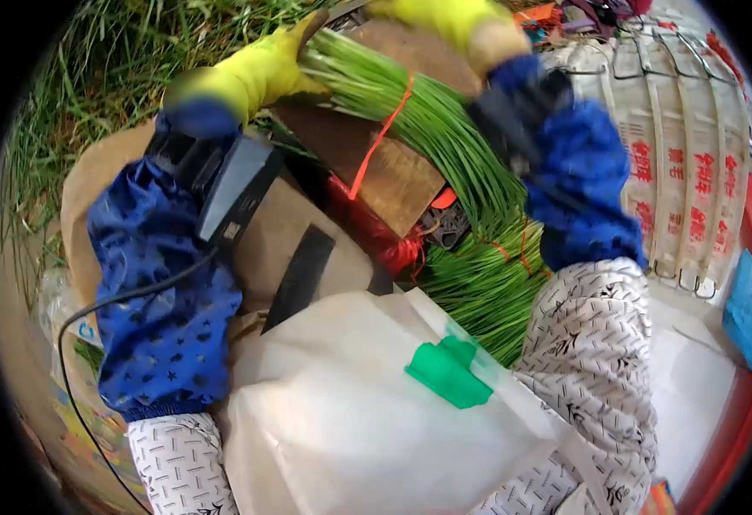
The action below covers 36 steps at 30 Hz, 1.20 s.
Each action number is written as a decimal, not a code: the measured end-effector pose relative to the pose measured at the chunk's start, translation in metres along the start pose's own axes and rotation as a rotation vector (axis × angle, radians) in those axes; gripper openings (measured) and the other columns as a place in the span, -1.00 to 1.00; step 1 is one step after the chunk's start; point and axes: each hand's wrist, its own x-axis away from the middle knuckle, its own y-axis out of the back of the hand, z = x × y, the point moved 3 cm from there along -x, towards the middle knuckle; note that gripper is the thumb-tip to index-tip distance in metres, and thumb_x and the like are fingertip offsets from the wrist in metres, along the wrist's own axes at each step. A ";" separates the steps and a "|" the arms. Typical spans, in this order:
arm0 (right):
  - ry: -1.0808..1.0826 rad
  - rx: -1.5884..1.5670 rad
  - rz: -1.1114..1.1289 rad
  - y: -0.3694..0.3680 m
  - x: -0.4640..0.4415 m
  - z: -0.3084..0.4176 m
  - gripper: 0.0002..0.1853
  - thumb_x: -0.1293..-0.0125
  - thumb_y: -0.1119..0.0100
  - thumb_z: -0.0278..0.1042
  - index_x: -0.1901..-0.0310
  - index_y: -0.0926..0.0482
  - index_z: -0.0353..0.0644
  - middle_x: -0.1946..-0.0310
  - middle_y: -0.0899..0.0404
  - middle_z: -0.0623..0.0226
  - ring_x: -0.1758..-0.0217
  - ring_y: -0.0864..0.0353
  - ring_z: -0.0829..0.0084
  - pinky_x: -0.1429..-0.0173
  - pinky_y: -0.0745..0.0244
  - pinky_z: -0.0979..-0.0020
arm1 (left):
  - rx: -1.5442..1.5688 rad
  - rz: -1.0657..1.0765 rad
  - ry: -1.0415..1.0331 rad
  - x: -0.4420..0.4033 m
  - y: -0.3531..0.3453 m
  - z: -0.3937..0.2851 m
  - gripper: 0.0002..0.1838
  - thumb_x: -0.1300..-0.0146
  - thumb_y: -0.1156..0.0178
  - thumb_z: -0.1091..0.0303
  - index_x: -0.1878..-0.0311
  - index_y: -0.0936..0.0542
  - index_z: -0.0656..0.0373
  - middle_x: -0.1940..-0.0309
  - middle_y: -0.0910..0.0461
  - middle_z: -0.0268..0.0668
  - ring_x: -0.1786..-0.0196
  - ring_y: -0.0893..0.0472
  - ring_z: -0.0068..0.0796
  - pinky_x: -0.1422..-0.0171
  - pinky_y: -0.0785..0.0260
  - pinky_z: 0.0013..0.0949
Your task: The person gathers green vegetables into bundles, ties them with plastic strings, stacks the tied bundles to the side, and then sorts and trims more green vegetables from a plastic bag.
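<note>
My left hand, in a yellow glove, is closed at the pale ends of a bundle of long green stalks. The bundle lies slanting across a wooden block, and an orange-red tie runs around it and hangs over the wood. Beyond the bundle, at the top edge, is my right hand, also yellow-gloved; motion blur hides its fingers. A dark strip shows between the hands, partly cut off by the frame.
More green stalks lie below the block, beside red plastic. Loose grass covers the upper left. A white sack with red print stands at right, near a blue item. A pale apron covers my lap.
</note>
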 end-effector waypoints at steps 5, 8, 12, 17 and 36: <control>-0.339 -0.314 0.129 -0.039 0.148 0.025 0.02 0.15 -0.44 0.12 -0.32 -0.26 -0.26 -0.28 -0.21 -0.27 -0.33 -0.26 -0.18 -0.32 -0.25 0.00 | -0.117 -0.010 0.011 0.005 -0.001 0.004 0.21 0.18 -0.52 0.34 -0.52 0.05 -0.15 -0.36 -0.25 0.04 -0.35 -0.35 -0.06 -0.41 -0.25 -0.19; -0.328 -0.348 -0.065 -0.060 0.169 0.046 0.14 0.15 -0.38 0.25 -0.41 -0.11 -0.24 -0.22 -0.23 -0.30 -0.29 -0.23 -0.23 -0.29 -0.10 -0.23 | 0.066 0.065 -0.086 -0.003 0.000 0.023 0.21 0.16 -0.49 0.42 -0.53 0.08 -0.11 -0.40 -0.22 -0.02 -0.40 -0.29 -0.14 -0.43 -0.22 -0.21; -0.404 -0.226 0.066 -0.064 0.165 0.037 -0.08 -0.05 -0.19 -0.06 -0.45 -0.04 -0.08 -0.04 -0.47 -0.13 -0.07 -0.50 -0.05 -0.07 -0.30 -0.12 | 0.325 0.122 -0.070 -0.017 0.004 0.058 0.07 -0.01 -0.38 0.51 -0.53 0.05 -0.10 -0.42 -0.18 -0.09 -0.39 -0.28 -0.18 -0.40 -0.22 -0.19; -0.467 -0.230 -0.169 -0.059 0.182 0.052 -0.42 -0.02 -0.18 -0.08 -0.15 -0.51 -0.02 0.12 -0.62 0.13 0.09 -0.62 0.11 0.10 -0.45 0.07 | 0.505 -0.040 -0.046 0.003 0.056 0.080 -0.21 -0.31 -0.18 0.36 -0.51 -0.02 -0.19 -0.40 -0.22 -0.14 -0.31 -0.37 -0.27 -0.24 -0.36 -0.24; -1.637 -0.706 -0.389 0.159 0.762 -0.018 -0.32 -0.13 -0.35 -0.27 -0.27 -0.33 -0.29 0.06 -0.63 0.10 0.06 -0.67 0.27 -0.02 -0.60 0.37 | 0.212 -0.011 0.041 0.038 0.124 0.107 -0.44 -0.39 -0.07 0.21 -0.42 -0.23 0.04 -0.28 -0.38 -0.27 -0.20 -0.44 -0.39 -0.19 -0.34 -0.37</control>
